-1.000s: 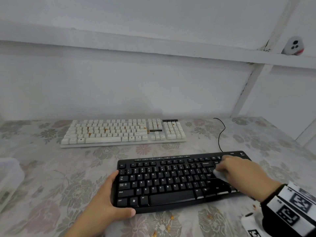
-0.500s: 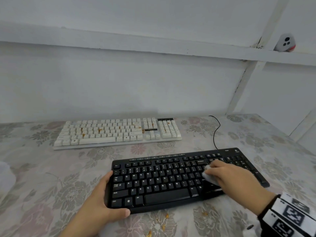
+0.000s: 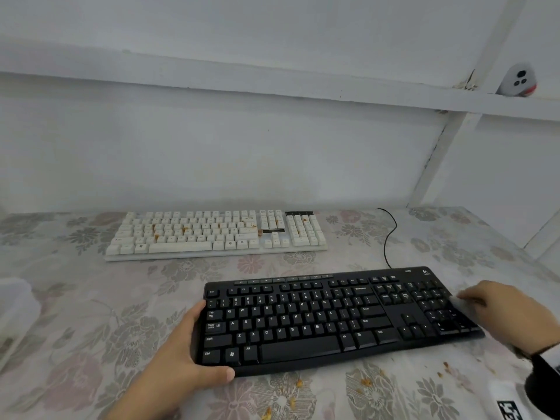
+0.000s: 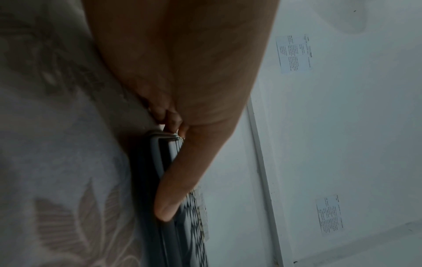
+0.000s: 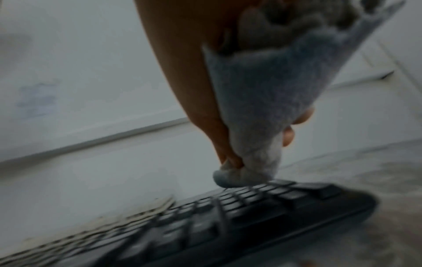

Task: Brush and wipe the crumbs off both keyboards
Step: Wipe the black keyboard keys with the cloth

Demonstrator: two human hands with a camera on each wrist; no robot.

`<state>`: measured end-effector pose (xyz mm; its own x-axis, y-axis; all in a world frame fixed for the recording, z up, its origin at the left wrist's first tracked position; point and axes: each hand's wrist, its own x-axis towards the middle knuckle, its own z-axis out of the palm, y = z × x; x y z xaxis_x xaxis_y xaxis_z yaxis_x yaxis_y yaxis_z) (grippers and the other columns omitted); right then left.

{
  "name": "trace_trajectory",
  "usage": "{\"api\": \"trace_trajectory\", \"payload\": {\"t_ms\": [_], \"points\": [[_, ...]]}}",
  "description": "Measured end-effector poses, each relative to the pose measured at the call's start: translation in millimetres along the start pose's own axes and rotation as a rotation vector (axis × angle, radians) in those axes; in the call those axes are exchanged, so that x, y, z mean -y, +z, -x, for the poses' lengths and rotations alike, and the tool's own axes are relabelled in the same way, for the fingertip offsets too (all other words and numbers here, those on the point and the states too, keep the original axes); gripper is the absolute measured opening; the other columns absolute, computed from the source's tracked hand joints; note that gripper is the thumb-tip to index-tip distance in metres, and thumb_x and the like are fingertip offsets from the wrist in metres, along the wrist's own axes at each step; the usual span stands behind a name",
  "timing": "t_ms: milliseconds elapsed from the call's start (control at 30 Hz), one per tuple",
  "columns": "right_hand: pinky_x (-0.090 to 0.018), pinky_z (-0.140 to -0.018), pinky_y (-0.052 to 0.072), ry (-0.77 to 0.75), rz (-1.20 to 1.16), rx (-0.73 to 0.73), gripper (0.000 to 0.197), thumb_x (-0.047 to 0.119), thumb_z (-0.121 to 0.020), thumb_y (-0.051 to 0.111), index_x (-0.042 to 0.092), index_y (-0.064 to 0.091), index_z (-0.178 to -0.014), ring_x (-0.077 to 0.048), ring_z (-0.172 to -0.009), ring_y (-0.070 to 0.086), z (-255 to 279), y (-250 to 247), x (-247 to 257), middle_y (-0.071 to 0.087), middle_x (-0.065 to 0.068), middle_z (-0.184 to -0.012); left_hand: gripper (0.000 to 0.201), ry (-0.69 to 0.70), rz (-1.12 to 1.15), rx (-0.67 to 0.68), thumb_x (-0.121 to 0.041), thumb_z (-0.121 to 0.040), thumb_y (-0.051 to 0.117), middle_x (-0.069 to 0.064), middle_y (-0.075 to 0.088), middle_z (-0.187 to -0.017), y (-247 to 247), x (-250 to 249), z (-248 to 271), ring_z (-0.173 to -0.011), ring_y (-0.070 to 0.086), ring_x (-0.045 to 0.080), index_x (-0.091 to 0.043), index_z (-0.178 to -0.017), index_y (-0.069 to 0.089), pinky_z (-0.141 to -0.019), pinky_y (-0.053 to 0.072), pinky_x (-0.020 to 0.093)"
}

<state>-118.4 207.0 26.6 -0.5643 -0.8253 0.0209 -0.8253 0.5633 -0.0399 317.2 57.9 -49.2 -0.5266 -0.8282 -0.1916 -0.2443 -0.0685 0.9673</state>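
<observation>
A black keyboard (image 3: 318, 316) lies near the table's front edge. My left hand (image 3: 194, 353) grips its left end, thumb along the front edge and fingers up the left side; the left wrist view shows that thumb (image 4: 173, 196) lying on the black keyboard (image 4: 169, 180). My right hand (image 3: 503, 310) holds a grey cloth (image 5: 258, 112) bunched in its fingers, with the cloth's tip on the number-pad keys at the right end of the black keyboard (image 5: 228, 216). Behind it lies a white keyboard (image 3: 218, 234) with orange crumbs on its keys.
Orange crumbs (image 3: 363, 381) lie scattered on the floral tablecloth (image 3: 91, 328) in front of the black keyboard and at its right. A black cable (image 3: 391, 234) runs from that keyboard toward the wall. A pale translucent object (image 3: 15, 304) sits at the left edge.
My right hand has slid the cloth to the right, from the middle keys over to the number pad. The left hand has kept its hold on the keyboard's left end.
</observation>
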Motion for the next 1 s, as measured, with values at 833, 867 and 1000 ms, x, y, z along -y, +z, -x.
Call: {"api": "trace_trajectory", "payload": {"t_ms": [833,867,1000], "points": [[-0.026,-0.059,0.046,-0.098,0.082,0.006,0.041,0.058,-0.090,0.043,0.030,0.065,-0.069,-0.006,-0.069,0.058,-8.7,-15.2,37.3,0.058,0.010,-0.079,0.135,-0.040,-0.035,0.010,-0.038,-0.023,0.093,-0.017,0.051,-0.129,-1.2,-4.2,1.8,-0.118,0.053,0.007,-0.040,-0.140,0.025,-0.105,0.041,0.035],[-0.027,-0.062,0.047,-0.179,0.050,0.034,0.055,0.069,-0.086,0.033,0.027,0.068,-0.079,-0.004,-0.071,0.057,-2.6,-18.7,60.7,0.059,0.010,-0.081,0.129,-0.046,-0.029,0.003,-0.034,-0.028,0.090,-0.017,0.051,-0.128,-1.3,-4.0,1.2,-0.117,0.053,0.007,-0.040,-0.139,0.025,-0.103,0.042,0.033],[-0.033,-0.075,0.050,-0.552,-0.050,0.187,0.052,0.069,-0.086,0.032,0.031,0.064,-0.104,-0.005,-0.085,0.058,32.3,-24.2,162.5,0.059,0.010,-0.096,0.115,-0.035,0.004,-0.015,-0.024,-0.035,0.089,-0.019,0.056,-0.119,0.4,-6.3,2.6,-0.105,0.059,-0.002,-0.043,-0.131,0.030,-0.088,0.046,0.021]]}}
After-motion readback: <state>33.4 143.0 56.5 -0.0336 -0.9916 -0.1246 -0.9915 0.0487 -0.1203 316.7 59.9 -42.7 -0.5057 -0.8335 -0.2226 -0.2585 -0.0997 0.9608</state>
